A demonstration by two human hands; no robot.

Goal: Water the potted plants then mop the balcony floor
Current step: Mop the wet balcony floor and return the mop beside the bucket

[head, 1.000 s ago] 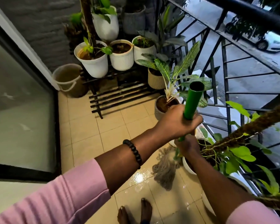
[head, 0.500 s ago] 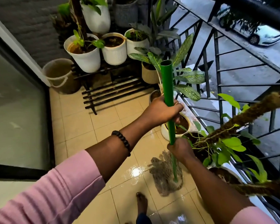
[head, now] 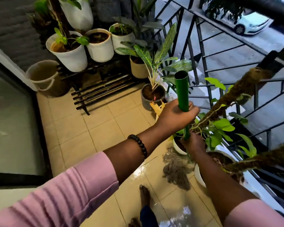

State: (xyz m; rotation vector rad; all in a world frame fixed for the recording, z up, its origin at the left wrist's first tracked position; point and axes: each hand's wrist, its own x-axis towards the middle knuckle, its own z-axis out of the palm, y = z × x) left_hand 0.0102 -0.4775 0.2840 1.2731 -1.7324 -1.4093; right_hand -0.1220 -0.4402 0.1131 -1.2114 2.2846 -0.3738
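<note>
- Left hand [head: 175, 114] grips the green mop handle [head: 181, 90] high, right hand [head: 193, 142] grips lower, centre-right of frame.
- Mop head [head: 176, 171] rests on wet tiles [head: 143, 176], lower centre, beside a white pot [head: 177, 147].
- I'd keep strokes short, clear of the leaves.

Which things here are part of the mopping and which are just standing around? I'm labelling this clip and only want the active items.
In use:
left hand, gripping the green mop handle high up
right hand, gripping it lower down
mop head on the wet tiled floor

Standing by:
bucket beside the plant rack
white pots on the rack
grey pot
railing
</note>
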